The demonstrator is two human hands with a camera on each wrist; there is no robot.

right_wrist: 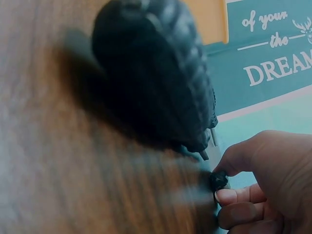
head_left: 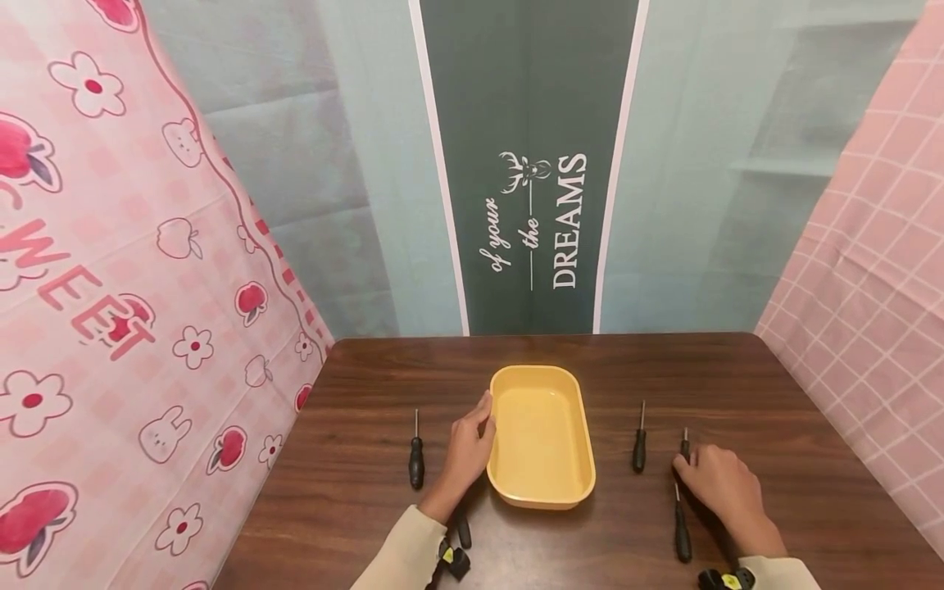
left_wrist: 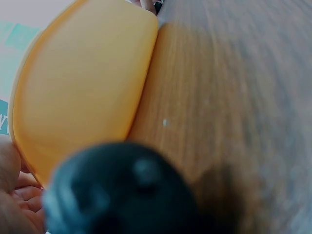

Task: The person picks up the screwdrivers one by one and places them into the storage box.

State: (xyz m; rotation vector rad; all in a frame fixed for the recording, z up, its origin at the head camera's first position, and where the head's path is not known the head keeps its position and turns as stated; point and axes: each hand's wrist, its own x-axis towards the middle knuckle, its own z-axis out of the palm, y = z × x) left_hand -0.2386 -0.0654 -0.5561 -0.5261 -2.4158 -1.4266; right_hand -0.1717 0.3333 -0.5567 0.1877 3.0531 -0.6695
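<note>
A yellow rectangular tray (head_left: 541,500) stands mid-table, its outer wall (left_wrist: 87,78) large in the left wrist view. At its left rim my left hand (head_left: 470,447) holds on, with thumb and fingers (left_wrist: 29,195) at the tray's edge. My right hand (head_left: 726,483) pinches the black handle of a screwdriver (right_wrist: 219,180) between thumb and fingers, low over the table; its shaft points away from me. Just in front of that hand lies another black-handled screwdriver (head_left: 682,528), and a third screwdriver (head_left: 639,447) is to its left.
Left of the tray lies a black screwdriver (head_left: 416,465). Beside my left forearm a further black handle (head_left: 463,530) shows, partly covered by the arm. The brown wooden table (head_left: 369,369) ends at a printed curtain (head_left: 524,311) behind; pink cloths hang at both sides.
</note>
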